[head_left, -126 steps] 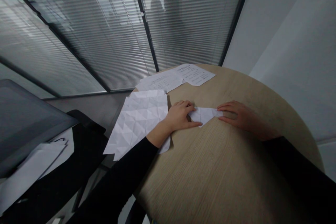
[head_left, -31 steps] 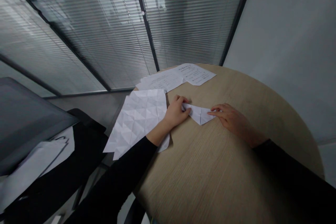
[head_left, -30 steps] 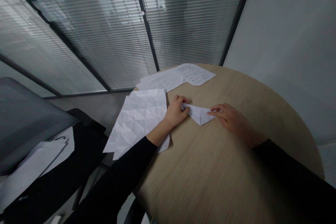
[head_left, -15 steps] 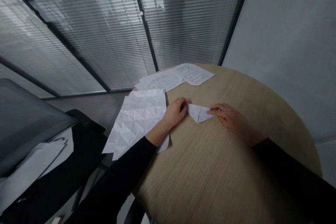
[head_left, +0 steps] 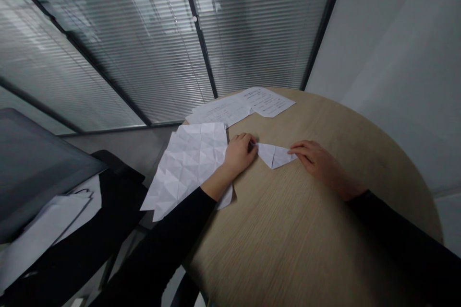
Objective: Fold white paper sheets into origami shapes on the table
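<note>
- Folded paper (head_left: 273, 155): small, white, roughly triangular with its point toward the viewer. It lies flat on the table just above the middle of the frame, between the two hands.
- Left hand (head_left: 239, 153): left of the folded paper, knuckles up and fingers curled in narrow. The fingertips meet the paper's left tip. Cannot tell whether they pinch that tip or only press it down.
- Right hand (head_left: 317, 160): right of the folded paper, palm down and low on the table. The fingers are stretched out and loosely spread, and their tips rest on the paper's right tip. Nothing is gripped.
- Both forearms wear black sleeves (head_left: 173, 235) that run in from the lower left and lower right of the frame.
- Table (head_left: 288, 240): round, light wood grain, filling the lower centre and right.
- Creased sheet (head_left: 190, 165): large and white, covered in a grid of triangular fold lines. It sits left of centre, partly under the left wrist, and hangs over the table's left edge.
- Printed pages (head_left: 245, 105): several overlapping sheets at the table's far edge, above centre and well apart from the hands.
- Blinds (head_left: 144, 43): grey slats behind glass with dark frames, across the upper left and top.
- Wall (head_left: 396, 48): plain and pale, upper right.
- Chair (head_left: 115, 201): black, lower left, beside the table.
</note>
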The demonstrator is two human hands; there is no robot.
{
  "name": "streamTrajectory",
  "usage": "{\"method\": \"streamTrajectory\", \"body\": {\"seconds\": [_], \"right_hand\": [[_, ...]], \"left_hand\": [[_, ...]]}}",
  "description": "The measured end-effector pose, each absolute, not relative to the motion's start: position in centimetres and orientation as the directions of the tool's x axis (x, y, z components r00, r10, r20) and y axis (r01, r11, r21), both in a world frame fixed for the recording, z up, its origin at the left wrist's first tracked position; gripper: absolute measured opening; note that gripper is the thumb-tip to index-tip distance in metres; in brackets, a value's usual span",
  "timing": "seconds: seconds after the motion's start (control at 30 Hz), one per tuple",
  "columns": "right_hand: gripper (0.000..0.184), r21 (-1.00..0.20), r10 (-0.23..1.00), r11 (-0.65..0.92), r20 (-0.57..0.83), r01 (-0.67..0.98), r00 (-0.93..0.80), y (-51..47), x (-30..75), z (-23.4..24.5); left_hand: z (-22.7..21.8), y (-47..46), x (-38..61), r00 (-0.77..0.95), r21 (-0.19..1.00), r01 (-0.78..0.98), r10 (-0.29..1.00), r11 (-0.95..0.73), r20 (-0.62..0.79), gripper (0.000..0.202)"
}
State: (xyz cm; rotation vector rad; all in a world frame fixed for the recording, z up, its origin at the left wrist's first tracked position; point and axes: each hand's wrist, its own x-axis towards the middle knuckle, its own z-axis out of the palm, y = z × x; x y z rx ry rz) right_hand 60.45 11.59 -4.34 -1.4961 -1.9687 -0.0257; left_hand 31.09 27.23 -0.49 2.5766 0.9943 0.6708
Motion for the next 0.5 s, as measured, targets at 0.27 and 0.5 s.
{"method": "streamTrajectory", "body": {"seconds": [0.27,0.5], "right_hand": [[0.008,-0.333,0.849,0.201,0.528,0.921,0.005,11.40,60.88,-4.29],[0.016,-0.377,0.864,0.198,0.504,0.905,0.021,11.34,60.99,-4.57]], "left_hand": [[-0.20,26.78,30.95,0.660,0.435,0.537,0.681,-0.723,0.317,0.009],[0.39,26.34,30.91,0.705,0.348,0.551,0.646,-0.759,0.293,0.021]]}}
